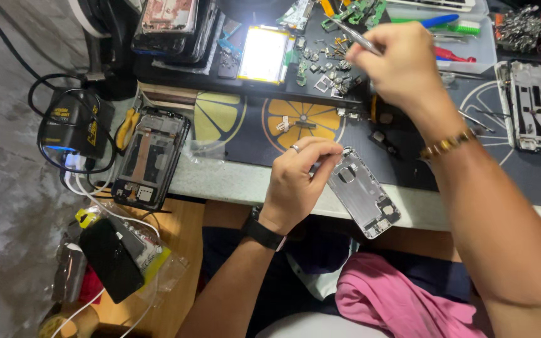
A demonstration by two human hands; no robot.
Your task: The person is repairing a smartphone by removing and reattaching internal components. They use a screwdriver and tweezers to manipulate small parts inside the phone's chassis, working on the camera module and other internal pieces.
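My left hand, with a ring and a black wristband, pinches the top corner of a silver phone back housing that lies tilted at the table's near edge. My right hand, with a gold bracelet, is raised farther back over a dark tray of several small metal parts and grips thin metal tweezers, tips pointing up-left.
An opened phone frame lies at the left on the table edge, another frame at the right. A lit screen panel, stacked phones, a black charger box, a toothbrush and a lemon-pattern mat surround the work spot.
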